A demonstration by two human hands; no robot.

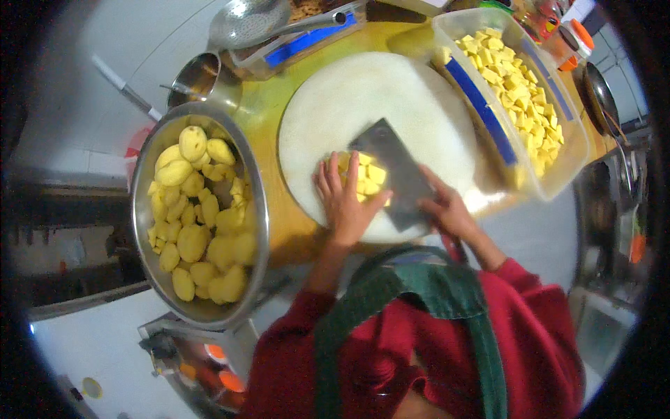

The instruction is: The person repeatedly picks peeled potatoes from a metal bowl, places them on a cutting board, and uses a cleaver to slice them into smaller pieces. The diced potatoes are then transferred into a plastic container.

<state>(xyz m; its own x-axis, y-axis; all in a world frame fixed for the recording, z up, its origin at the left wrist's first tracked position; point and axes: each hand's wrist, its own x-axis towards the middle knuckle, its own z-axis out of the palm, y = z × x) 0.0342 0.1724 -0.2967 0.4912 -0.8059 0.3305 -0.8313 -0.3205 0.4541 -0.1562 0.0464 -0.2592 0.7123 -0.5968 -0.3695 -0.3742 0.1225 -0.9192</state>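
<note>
A small heap of diced potato (370,178) lies on a round white cutting board (377,84). My left hand (348,201) rests over the heap's left side, its fingers spread around the pieces. In my right hand (450,207) is a broad-bladed cleaver (395,170), gripped near its handle. The dark blade lies beside the pieces, on their right. To the left stands a large steel bowl (261,209) of peeled potatoes (192,243), with smaller cut pieces among them. At the right, a clear plastic container (562,180) holds many potato cubes (515,94).
Behind the board are a perforated steel ladle (251,23), a steel pot (196,76) and a plastic box with a blue strip (309,39). Jars with orange lids (581,34) stand at the far right, near a dark pan (599,91). The wooden table edge (293,243) runs before me.
</note>
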